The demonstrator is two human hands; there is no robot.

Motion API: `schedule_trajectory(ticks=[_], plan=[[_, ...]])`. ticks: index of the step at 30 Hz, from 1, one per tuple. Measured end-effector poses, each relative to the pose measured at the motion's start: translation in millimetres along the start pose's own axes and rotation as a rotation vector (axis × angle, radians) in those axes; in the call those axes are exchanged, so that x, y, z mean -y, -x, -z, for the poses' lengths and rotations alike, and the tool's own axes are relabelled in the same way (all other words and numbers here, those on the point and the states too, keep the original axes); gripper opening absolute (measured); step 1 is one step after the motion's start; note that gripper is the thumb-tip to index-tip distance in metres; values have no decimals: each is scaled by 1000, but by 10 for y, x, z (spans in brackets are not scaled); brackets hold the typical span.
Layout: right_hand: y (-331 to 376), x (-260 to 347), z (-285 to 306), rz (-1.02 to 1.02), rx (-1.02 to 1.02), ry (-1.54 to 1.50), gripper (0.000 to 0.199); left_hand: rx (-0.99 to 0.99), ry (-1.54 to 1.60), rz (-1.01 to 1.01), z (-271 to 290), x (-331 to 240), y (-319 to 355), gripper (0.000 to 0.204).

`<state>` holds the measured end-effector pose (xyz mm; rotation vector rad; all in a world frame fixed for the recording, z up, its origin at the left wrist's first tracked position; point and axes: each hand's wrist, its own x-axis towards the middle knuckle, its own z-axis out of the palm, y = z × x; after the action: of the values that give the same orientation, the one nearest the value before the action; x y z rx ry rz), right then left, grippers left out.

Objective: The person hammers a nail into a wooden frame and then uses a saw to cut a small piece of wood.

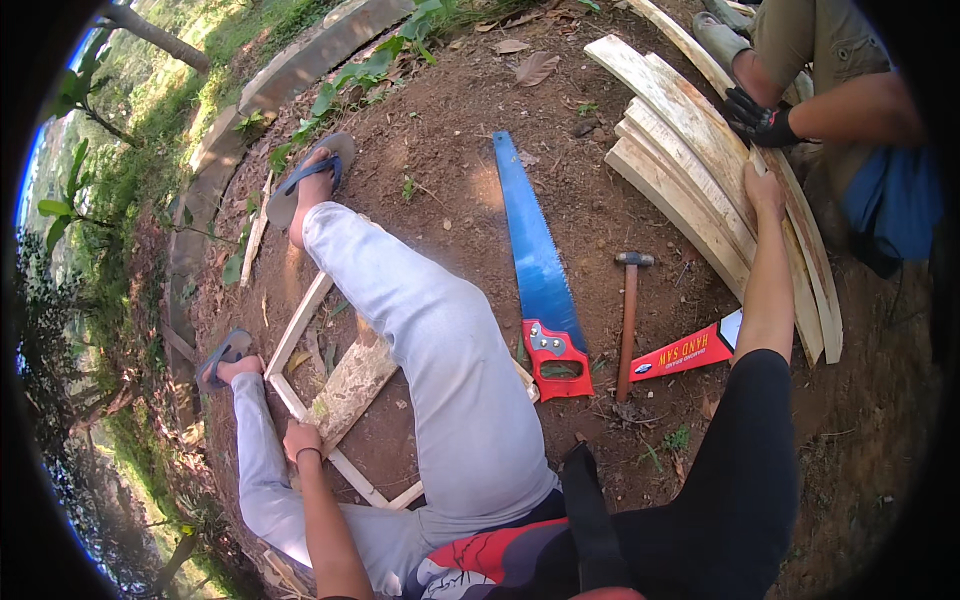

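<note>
Head view: saw (537, 262), hammer (629, 322) lie between legs and planks (690, 170).

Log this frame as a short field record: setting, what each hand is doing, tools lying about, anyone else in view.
setting: bare soil outdoors, person seated with legs out
left hand: resting on a wooden frame beside the left leg
right hand: reaching out, on a stack of curved wooden slats
tools: blue handsaw with red handle, hammer, red saw sleeve, all on the soil
other person: gloved hand on the same slats
</note>
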<state>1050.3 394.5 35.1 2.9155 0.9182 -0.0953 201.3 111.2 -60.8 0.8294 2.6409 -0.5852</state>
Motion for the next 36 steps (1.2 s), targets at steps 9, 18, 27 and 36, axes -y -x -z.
schedule_trajectory(ticks=[9,18,27,36], plan=[[-42,18,-91,-44,-30,-24,81,-107,57,1,-116,100,20,30],[1532,-109,-407,375,-258,5,53,-55,50,-2,-178,234,-38,33],[1823,165,-122,494,-282,-266,33,-105,159,-148,-230,354,27,38],[4835,918,-285,972,132,-1028,38,-180,185,-83,-400,382,27,38]])
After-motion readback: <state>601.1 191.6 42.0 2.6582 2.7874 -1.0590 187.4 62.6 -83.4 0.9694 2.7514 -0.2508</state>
